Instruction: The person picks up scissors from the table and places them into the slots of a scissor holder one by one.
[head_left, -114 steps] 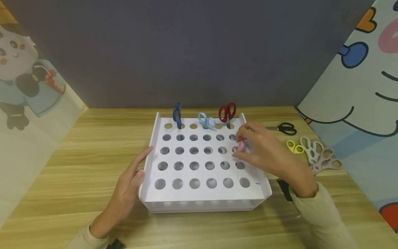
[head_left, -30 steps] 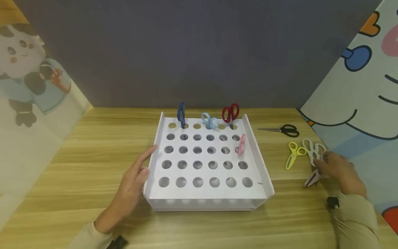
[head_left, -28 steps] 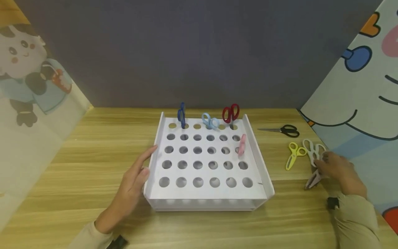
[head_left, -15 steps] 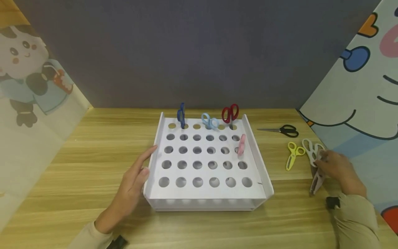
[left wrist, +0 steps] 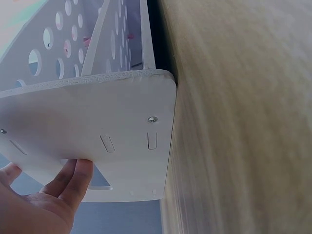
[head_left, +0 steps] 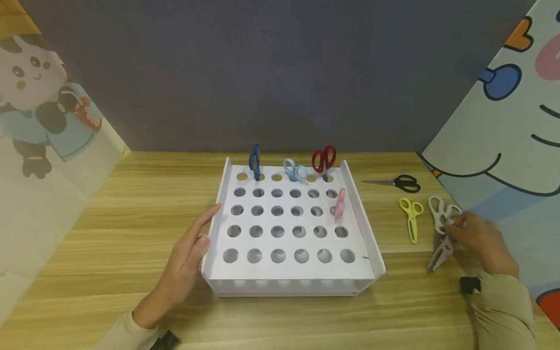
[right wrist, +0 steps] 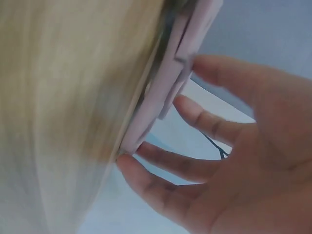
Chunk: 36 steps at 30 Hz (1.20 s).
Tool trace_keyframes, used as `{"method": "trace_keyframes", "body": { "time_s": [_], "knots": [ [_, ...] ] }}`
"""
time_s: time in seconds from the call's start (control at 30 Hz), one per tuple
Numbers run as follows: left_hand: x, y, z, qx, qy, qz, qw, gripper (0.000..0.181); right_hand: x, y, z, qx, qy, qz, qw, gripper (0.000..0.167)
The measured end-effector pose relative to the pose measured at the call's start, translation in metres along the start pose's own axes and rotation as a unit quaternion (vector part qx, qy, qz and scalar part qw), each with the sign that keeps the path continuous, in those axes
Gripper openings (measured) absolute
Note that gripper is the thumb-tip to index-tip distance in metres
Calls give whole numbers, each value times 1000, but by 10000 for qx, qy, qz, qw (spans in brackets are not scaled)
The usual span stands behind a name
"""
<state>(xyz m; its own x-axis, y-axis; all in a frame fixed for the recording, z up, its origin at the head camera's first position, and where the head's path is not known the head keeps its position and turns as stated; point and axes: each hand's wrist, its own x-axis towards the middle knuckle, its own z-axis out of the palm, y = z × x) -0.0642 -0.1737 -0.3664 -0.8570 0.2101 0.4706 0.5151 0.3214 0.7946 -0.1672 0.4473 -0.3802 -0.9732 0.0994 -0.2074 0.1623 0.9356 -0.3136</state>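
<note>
In the head view my left hand (head_left: 177, 267) rests against the left side wall of the white rack (head_left: 288, 270); in the left wrist view that hand (left wrist: 53, 200) has fingertips at a cutout in the side panel (left wrist: 97, 117). My right hand (head_left: 483, 240) holds the pale pink scissors (head_left: 441, 253) by their handles, partly hidden under the fingers. White-handled scissors (head_left: 437, 221) lie beside and partly beneath them. The right wrist view shows the right hand (right wrist: 234, 141) with fingertips on the pink handle (right wrist: 156, 92), close to the table.
Blue (head_left: 255, 163), light blue (head_left: 295, 171), red (head_left: 324, 159) and pink (head_left: 340, 204) scissors stand in rack holes. Yellow scissors (head_left: 411, 218) and black scissors (head_left: 406, 183) lie right of the rack. A grey panel (head_left: 271, 78) stands behind; patterned walls flank the table.
The right hand has gone from the pink scissors at the rack to the pale pink pair, whose blades have swung about. The yellow and white-handled scissors have shifted slightly. The left hand stays at the rack.
</note>
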Motion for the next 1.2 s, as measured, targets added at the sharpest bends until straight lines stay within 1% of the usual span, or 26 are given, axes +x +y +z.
{"method": "trace_keyframes", "body": {
  "time_s": [0.13, 0.23, 0.3, 0.47, 0.63, 0.7, 0.8, 0.9, 1.0, 1.13, 1.2],
  "knots": [
    [0, 0, 0, 34, 11, 28, 10000, 54, -2, -2, 0, 209, 110, 137, 9996, 69],
    [0, 0, 0, 21, 4, 38, 10000, 54, 0, -3, 0, 316, 233, 39, 9992, 80],
    [0, -1, 0, 13, -2, 36, 10000, 54, 1, -3, 1, 354, 341, -79, 9988, 84],
    [-1, -1, 0, 71, 4, 53, 10000, 54, 4, -4, 4, 378, 740, -430, 9956, 77],
    [-1, 0, 0, 76, 15, 52, 10000, 54, 5, -10, 7, 546, 1174, -704, 9891, 67],
    [0, 1, 0, 89, 16, 56, 9999, 54, 5, -12, 9, 581, 1419, -848, 9845, 61],
    [0, 1, 0, 155, 27, 52, 9999, 54, 6, -15, 11, 580, 1829, -1133, 9748, 53],
    [0, 0, -1, 185, 30, 25, 9998, 54, 8, -18, 13, 601, 2124, -1351, 9659, 50],
    [0, -1, -1, 203, 34, 15, 9998, 54, 9, -21, 12, 714, 2218, -1384, 9626, 48],
    [0, -1, 0, 186, 30, 32, 9998, 54, 7, -27, 11, 887, 2198, -1217, 9639, 48],
    [0, -1, 0, 149, 27, 46, 9999, 53, 4, -30, 10, 1023, 2131, -1068, 9658, 51]
  ]
}}
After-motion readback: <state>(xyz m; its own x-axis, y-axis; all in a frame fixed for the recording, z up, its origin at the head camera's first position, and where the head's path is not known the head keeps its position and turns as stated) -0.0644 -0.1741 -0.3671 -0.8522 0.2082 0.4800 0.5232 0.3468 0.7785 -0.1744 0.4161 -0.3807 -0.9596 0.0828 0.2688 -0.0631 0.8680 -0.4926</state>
